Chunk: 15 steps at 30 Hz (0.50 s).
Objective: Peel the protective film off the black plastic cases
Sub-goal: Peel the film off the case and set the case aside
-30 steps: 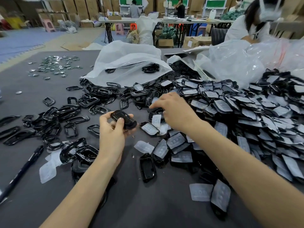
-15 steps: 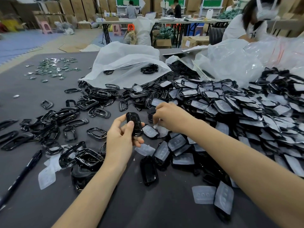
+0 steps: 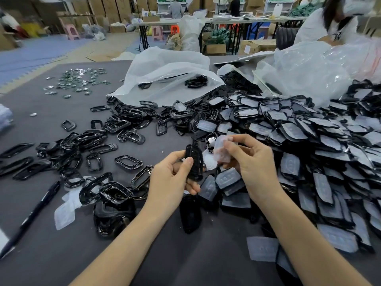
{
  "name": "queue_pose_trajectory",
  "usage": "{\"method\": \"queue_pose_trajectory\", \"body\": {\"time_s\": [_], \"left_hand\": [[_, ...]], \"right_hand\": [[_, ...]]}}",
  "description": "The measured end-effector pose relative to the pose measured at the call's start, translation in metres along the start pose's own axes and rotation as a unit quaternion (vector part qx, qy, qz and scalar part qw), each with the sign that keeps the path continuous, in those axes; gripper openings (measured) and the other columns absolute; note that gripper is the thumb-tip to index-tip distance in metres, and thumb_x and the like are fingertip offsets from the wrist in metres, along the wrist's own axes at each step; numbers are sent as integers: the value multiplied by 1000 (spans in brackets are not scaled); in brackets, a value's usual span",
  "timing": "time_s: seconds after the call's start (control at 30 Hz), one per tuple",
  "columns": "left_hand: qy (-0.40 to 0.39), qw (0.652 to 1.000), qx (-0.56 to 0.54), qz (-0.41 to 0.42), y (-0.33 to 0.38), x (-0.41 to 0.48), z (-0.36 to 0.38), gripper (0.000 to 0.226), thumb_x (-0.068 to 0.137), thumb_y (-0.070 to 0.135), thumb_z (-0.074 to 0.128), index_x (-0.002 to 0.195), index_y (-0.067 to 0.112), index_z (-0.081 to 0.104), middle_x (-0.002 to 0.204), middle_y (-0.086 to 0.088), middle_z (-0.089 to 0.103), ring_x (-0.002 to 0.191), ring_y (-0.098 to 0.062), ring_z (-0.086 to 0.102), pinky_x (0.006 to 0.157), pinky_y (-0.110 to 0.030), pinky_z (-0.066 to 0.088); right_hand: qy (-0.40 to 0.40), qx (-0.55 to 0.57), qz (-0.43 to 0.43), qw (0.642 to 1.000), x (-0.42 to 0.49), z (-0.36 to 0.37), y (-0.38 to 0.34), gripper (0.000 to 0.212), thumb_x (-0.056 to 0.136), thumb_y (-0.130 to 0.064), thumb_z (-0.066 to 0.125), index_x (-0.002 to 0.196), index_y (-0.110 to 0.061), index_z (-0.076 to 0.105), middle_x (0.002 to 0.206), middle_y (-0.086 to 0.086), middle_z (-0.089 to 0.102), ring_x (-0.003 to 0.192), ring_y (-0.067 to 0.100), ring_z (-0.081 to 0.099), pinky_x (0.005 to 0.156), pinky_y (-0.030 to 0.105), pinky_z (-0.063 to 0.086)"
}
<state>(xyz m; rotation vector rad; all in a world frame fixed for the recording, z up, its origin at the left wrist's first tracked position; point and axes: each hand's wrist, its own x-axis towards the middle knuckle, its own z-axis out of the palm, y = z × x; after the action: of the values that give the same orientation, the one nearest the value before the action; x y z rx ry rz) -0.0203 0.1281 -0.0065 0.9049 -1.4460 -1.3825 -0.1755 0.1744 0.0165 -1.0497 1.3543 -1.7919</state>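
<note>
My left hand (image 3: 171, 178) grips a black plastic case (image 3: 194, 162), held upright and edge-on between thumb and fingers. Just to its right, my right hand (image 3: 250, 168) pinches a translucent piece of protective film (image 3: 222, 148) between thumb and fingertips, apart from the case. A large heap of film-covered cases (image 3: 299, 141) fills the right side of the dark table (image 3: 61, 254). One bare black case (image 3: 190, 215) lies on the table below my left hand.
Black ring-shaped frames (image 3: 103, 141) lie scattered on the left. Peeled films (image 3: 66, 209) and a black pen (image 3: 31, 217) lie at the near left. White plastic bags (image 3: 165, 79) sit at the back. A masked person (image 3: 329, 21) is at the far right.
My right hand came back from the heap and rose next to the case, now pinching a film. My left hand turned the case upright and edge-on.
</note>
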Motion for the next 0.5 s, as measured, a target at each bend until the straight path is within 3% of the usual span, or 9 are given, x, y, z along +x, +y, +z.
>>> {"method": "queue_pose_trajectory", "body": {"time_s": [0.13,0.5], "left_hand": [[1,1000,13,3,-2,1,0,19,97,6,52,96,22,64,78,-33,63,36,-18,56,37,-22,44],[-12,999,32,17,0,-2,1,19,98,6,51,96,20,64,76,-31,63,37,-18,56,37,-23,44]], "right_hand": [[-6,-1,-8,1000,-1,-2,-2,14,90,-9,64,78,-15,68,67,-3,68,60,9,61,53,22,51],[-37,41,17,998,-5,-2,-9,8,89,-8,63,84,-13,65,63,-6,67,55,7,61,54,20,51]]}}
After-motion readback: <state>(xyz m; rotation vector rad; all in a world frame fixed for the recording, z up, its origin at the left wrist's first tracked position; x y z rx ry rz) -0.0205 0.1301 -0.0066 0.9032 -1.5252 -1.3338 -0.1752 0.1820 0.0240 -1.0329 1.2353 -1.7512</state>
